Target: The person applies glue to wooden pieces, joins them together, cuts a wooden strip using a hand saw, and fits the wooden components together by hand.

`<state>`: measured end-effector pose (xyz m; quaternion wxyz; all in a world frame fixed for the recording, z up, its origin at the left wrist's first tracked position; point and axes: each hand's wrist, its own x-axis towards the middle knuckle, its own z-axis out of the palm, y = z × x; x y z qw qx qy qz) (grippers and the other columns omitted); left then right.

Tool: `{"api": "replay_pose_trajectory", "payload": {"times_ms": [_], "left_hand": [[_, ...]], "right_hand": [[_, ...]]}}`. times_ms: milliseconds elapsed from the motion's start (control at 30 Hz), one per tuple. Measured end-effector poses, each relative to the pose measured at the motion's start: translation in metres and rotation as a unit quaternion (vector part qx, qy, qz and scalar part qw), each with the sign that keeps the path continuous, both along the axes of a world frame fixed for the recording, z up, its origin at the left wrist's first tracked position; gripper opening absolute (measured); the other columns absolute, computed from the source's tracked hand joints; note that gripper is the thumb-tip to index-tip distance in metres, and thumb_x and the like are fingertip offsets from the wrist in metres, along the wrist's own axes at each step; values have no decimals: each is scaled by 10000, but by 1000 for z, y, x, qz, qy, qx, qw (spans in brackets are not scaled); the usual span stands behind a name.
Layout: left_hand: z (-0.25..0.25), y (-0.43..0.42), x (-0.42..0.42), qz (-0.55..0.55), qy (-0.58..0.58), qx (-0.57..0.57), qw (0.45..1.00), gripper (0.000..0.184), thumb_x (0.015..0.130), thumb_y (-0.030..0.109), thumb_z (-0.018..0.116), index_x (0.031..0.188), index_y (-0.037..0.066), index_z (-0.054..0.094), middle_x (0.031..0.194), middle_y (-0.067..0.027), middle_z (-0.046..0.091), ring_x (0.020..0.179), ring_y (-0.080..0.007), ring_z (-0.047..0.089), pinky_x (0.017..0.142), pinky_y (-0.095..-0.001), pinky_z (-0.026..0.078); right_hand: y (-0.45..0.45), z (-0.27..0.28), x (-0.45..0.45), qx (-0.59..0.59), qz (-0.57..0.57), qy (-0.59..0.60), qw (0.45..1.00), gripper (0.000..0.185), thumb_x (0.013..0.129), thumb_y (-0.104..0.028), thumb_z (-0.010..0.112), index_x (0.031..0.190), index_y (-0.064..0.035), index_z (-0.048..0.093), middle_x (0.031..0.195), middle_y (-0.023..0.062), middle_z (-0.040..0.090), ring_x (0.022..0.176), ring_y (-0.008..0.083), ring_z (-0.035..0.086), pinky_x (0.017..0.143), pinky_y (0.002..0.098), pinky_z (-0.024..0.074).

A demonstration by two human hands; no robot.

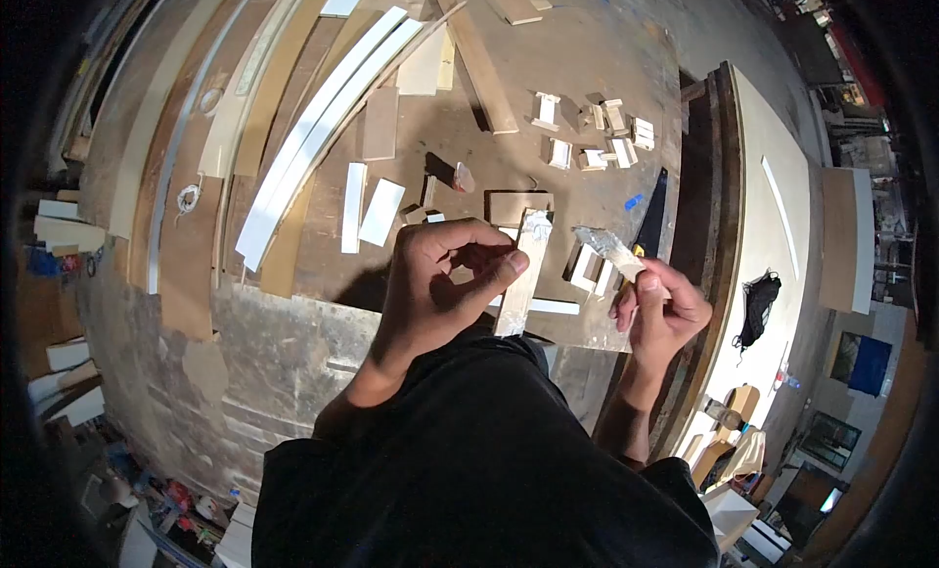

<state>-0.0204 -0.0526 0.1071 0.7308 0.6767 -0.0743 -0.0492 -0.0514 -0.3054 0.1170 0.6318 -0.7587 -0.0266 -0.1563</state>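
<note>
My left hand (455,274) pinches a narrow light wood strip (523,279) by its left edge, thumb in front. White paste shows on the strip's top end, with a little near its bottom end. To the right, my right hand (665,309) grips a flat wooden stick (631,263), whose upper left tip is smeared with white paste. The stick and the strip are apart. Behind the strip's top lies a small brown board (504,208) on the worktable (577,54). White-faced pieces (584,268) lie partly hidden behind the stick.
Several small wood blocks (616,118) sit at the table's back right. Long white strips (323,128) and boards lie left. A dark saw blade (653,216) and a blue object (634,202) lie right, beside a pale panel (773,206) bearing black netting (757,309).
</note>
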Motion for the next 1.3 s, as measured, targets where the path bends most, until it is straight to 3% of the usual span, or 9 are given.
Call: {"api": "replay_pose_trajectory", "payload": {"times_ms": [100, 233, 267, 300, 400, 567, 700, 967, 1300], "left_hand": [[2, -10, -3, 21, -9, -20, 1000, 151, 915, 112, 775, 908, -33, 734, 783, -65, 733, 696, -69, 663, 644, -217, 522], [-4, -23, -8, 57, -26, -55, 996, 160, 925, 116, 770, 917, -38, 728, 787, -62, 732, 708, -69, 669, 631, -225, 526], [-1, -22, -11, 42, 5, -46, 998, 128, 911, 2, 759, 995, -76, 703, 880, -79, 712, 807, -77, 649, 736, -233, 531], [0, -23, -11, 41, 5, -46, 998, 128, 911, 2, 759, 995, -76, 703, 880, -79, 712, 807, -77, 649, 736, -233, 531], [0, -25, -9, 42, -45, 29, 998, 126, 912, 34, 770, 984, -63, 731, 868, -77, 721, 782, -76, 651, 692, -231, 526], [2, -20, -7, 35, -61, 60, 996, 134, 917, 44, 767, 987, -65, 735, 851, -87, 722, 765, -78, 648, 669, -226, 516], [0, -15, -4, 51, -53, 50, 996, 144, 919, 116, 753, 937, -26, 744, 791, -86, 731, 678, -112, 665, 626, -253, 514], [13, -10, -3, 39, -89, 91, 991, 123, 915, 112, 759, 910, -10, 746, 772, -87, 721, 679, -122, 670, 619, -256, 519], [17, -6, -3, 35, -117, 138, 983, 117, 917, 95, 744, 925, -21, 737, 798, -105, 723, 709, -155, 706, 635, -275, 555]], "right_hand": [[14, -13, -4, 80, -4, 23, 997, 157, 991, -57, 674, 1078, 61, 730, 625, 80, 635, 474, 122, 576, 449, 251, 449], [33, -17, -9, 52, -45, 53, 996, 179, 1012, -96, 656, 1062, 62, 721, 625, 66, 615, 459, 99, 539, 446, 254, 457], [35, -18, -11, 39, -43, 49, 997, 205, 1029, -125, 638, 1048, 65, 711, 616, 59, 593, 439, 89, 503, 455, 277, 486], [34, -19, -12, 39, -43, 49, 997, 205, 1029, -125, 638, 1048, 65, 711, 616, 59, 593, 439, 89, 503, 455, 277, 486], [31, -22, -13, 73, 22, 103, 992, 96, 995, -20, 639, 979, 50, 702, 724, 56, 666, 549, 88, 597, 474, 228, 454], [11, -18, -5, 131, 29, 89, 987, 100, 989, -55, 655, 940, 27, 683, 737, 61, 661, 579, 104, 609, 506, 234, 460], [-9, -7, 5, 70, 8, 74, 995, 199, 982, -147, 712, 917, 41, 695, 712, 36, 656, 573, 77, 584, 516, 226, 428], [-9, 2, 15, -94, 23, 79, 992, 133, 939, -81, 723, 882, 39, 722, 723, 20, 678, 607, 62, 591, 556, 220, 443], [-10, -7, 22, 20, 64, 124, 990, 159, 959, -91, 707, 854, 29, 704, 730, 21, 671, 602, 59, 580, 550, 226, 436]]}}
